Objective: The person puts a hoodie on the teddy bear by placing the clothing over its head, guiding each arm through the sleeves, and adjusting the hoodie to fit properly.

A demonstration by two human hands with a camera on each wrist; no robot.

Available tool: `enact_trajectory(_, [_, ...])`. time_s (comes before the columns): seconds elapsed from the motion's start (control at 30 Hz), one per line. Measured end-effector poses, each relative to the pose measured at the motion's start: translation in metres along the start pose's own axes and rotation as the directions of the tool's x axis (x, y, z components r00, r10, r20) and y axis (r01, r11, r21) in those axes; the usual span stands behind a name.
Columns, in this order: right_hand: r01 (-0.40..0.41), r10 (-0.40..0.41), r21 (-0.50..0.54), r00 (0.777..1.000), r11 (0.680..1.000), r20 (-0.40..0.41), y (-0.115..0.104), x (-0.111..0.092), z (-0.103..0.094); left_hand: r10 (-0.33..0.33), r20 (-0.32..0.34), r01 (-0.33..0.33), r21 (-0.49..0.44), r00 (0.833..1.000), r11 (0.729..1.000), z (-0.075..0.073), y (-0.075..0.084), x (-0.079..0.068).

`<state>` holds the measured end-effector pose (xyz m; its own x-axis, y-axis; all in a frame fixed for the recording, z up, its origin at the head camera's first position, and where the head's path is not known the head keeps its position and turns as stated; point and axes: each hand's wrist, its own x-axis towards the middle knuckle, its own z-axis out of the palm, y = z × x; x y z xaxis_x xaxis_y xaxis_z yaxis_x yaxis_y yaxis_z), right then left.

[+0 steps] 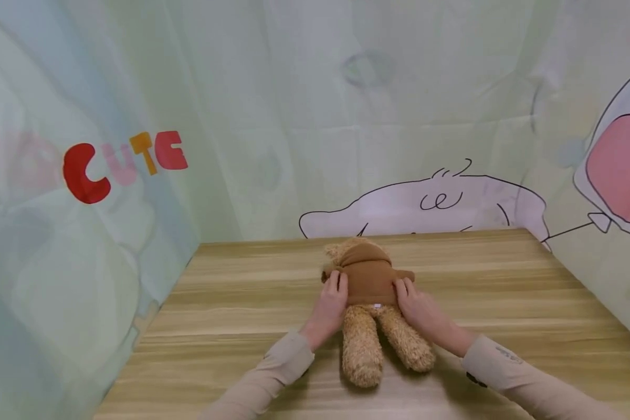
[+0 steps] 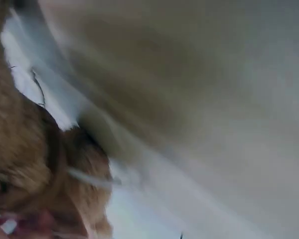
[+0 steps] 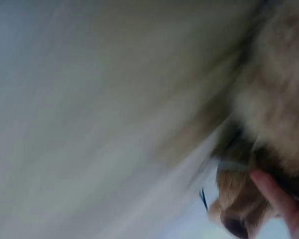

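Observation:
A light-brown, fluffy teddy bear [image 1: 362,350] lies on the table with its legs toward me, dressed in a brown hooded top [image 1: 370,283]. Its hood side faces up, and the face is out of sight in the head view. At the top's left side my left hand [image 1: 329,303] grips the cloth with curled fingers. My right hand [image 1: 422,312] holds the opposite side, close under the right sleeve. A small white tag [image 1: 377,305] shows at the hem between the legs. Blurred fur [image 2: 15,129] fills the left edge of the left wrist view; one finger [image 3: 274,191] touches the bear in the right wrist view.
The wood-grain tabletop [image 1: 241,291] extends around the bear on both sides. Printed cloth [image 1: 294,116] hangs behind and beside the table, with coloured letters [image 1: 86,174] on the left and a line-drawn white figure [image 1: 388,204] beyond the far edge.

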<state>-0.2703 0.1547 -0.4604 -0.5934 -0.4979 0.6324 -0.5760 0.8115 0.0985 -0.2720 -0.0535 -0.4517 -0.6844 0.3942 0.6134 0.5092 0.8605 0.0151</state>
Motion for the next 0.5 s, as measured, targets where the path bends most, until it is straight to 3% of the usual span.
enact_trajectory(0.03, [-0.106,0.103,0.090,0.994,0.990,0.039,-0.003,0.001,0.000,-0.112,0.053,0.117,-0.103,0.992,0.988,0.000,0.002,0.000])
enact_trajectory(0.07, [-0.222,0.209,0.191,0.974,0.956,0.088,-0.006,0.002,0.000,-0.238,0.105,0.256,-0.225,0.966,0.940,0.001,0.003,0.000])
enact_trajectory(0.1, [-0.338,0.309,0.286,0.940,0.897,0.142,-0.008,0.003,0.001,-0.361,0.165,0.396,-0.332,0.918,0.856,0.001,0.005,0.001])
enact_trajectory(0.17, [-0.514,0.448,0.414,0.858,0.751,0.252,-0.012,0.008,0.000,-0.549,0.295,0.618,-0.479,0.782,0.623,0.000,0.010,0.003])
enact_trajectory(0.2, [-0.594,0.498,0.456,0.804,0.663,0.323,-0.013,0.011,-0.001,-0.606,0.335,0.674,-0.544,0.721,0.500,0.000,0.012,0.004])
enact_trajectory(0.23, [-0.657,0.538,0.475,0.753,0.586,0.378,-0.014,0.013,-0.002,-0.635,0.378,0.702,-0.595,0.673,0.390,0.000,0.013,0.005])
enact_trajectory(0.27, [-0.704,0.561,0.478,0.709,0.524,0.428,-0.015,0.015,-0.003,-0.650,0.407,0.709,-0.639,0.642,0.300,-0.001,0.015,0.005])
enact_trajectory(0.3, [-0.735,0.572,0.479,0.676,0.479,0.465,-0.015,0.017,-0.004,-0.650,0.427,0.699,-0.676,0.629,0.232,-0.001,0.016,0.005])
enact_trajectory(0.37, [-0.770,0.588,0.504,0.631,0.393,0.506,-0.016,0.021,-0.004,-0.632,0.441,0.641,-0.759,0.637,0.116,-0.001,0.017,0.005])
enact_trajectory(0.43, [-0.773,0.598,0.529,0.619,0.351,0.509,-0.016,0.024,-0.003,-0.622,0.446,0.586,-0.810,0.644,0.026,0.001,0.017,0.004])
enact_trajectory(0.5, [-0.765,0.591,0.566,0.620,0.309,0.515,-0.016,0.027,-0.002,-0.623,0.426,0.526,-0.850,0.656,-0.027,0.005,0.015,0.003])
